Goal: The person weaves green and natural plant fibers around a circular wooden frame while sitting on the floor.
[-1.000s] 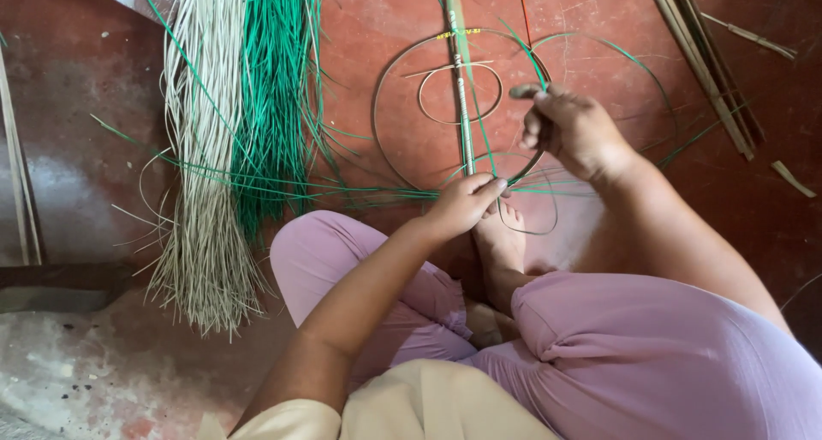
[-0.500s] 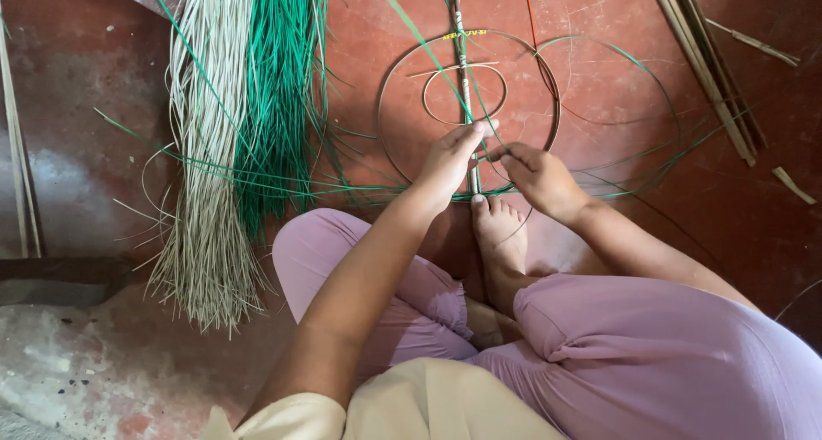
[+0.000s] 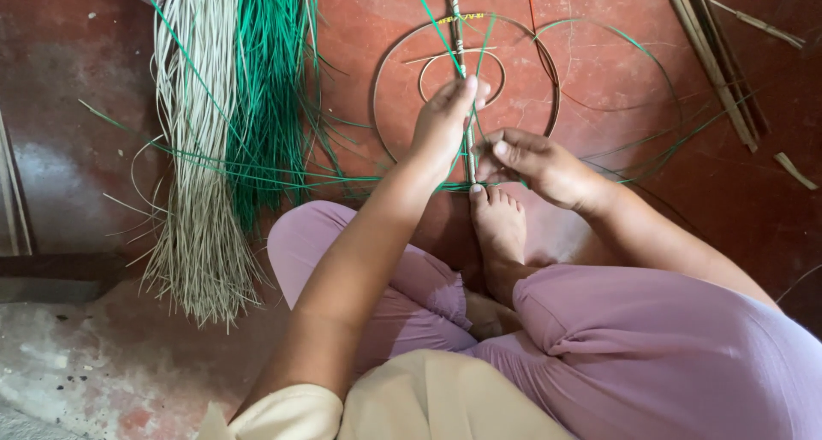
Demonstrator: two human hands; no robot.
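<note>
- Far to my left, a bundle of pale cane strips (image 3: 195, 175) lies lengthwise on the red floor (image 3: 753, 209), its frayed ends fanning out toward my knee.
- Just beside it on the right lies a bundle of green strips (image 3: 267, 98), touching the pale one along its length; loose green strands trail across both toward the middle.
- My left hand (image 3: 443, 123) is closed on a green strip (image 3: 428, 16) — fingertips pinched around it just where it meets the upright stick, the strip running up and away to the left from the pinch.
- The stick (image 3: 458, 38), thin and bound with pale wrapping, runs straight away from me; its near end sits just above the toes of my bare foot (image 3: 498, 226).
- Around the stick lie two wire rings on the floor — a large ring (image 3: 383, 80) and a small ring (image 3: 428, 68) inside it.
- My right hand (image 3: 535, 166) is closed low on the stick, thumb and fingers gripping it where green strands cross it.
- Far right, a few flat wooden slats (image 3: 715, 55) lie at a slant, well apart from my hands.
</note>
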